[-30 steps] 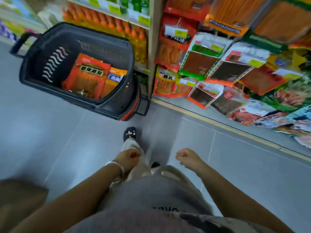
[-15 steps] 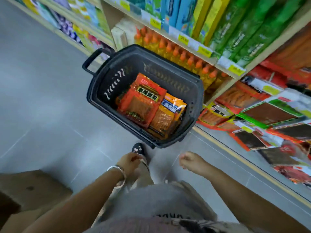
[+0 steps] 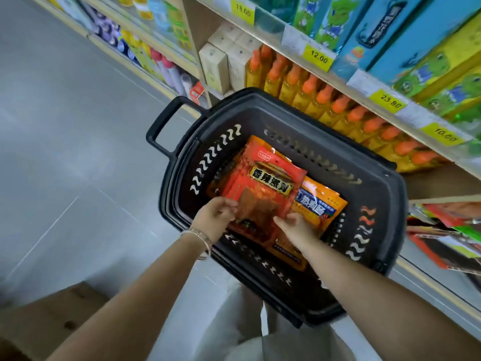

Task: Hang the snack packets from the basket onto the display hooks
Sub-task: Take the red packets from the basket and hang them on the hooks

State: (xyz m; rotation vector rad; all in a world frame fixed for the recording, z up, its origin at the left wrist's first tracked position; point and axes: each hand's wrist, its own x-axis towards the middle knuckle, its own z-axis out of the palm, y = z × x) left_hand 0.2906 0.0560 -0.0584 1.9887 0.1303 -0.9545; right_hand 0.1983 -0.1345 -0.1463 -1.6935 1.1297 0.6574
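- Head view looks down into a black plastic shopping basket (image 3: 377, 212) that stands on the grey tiled floor (image 3: 65, 152), at the middle of the picture.
- Inside the basket lies a red snack packet with a black and yellow label (image 3: 270, 188), on top of the others.
- At 4 o'clock from it, partly under it, lies an orange snack packet with a blue label (image 3: 320, 207).
- The left hand (image 3: 213, 220) is at 8 o'clock of the red packet and pinches its lower left edge with curled fingers.
- A thin metal bracelet (image 3: 197, 237) sits on the left wrist.
- The right hand (image 3: 296, 227) is at 5 o'clock of the red packet and holds its lower right corner, thumb on top; the other fingers are hidden.
- The basket's black handle (image 3: 161, 131) points to 10 o'clock.
- At 1 o'clock from the basket, a row of yellow bottles with orange caps (image 3: 338, 108) stands on a wooden shelf, under yellow price tags (image 3: 318, 57).
- At 3 o'clock, more hanging snack packets (image 3: 447, 230) show, blurred.
- At 7 o'clock of the picture there is a brown cardboard box (image 3: 39, 321).
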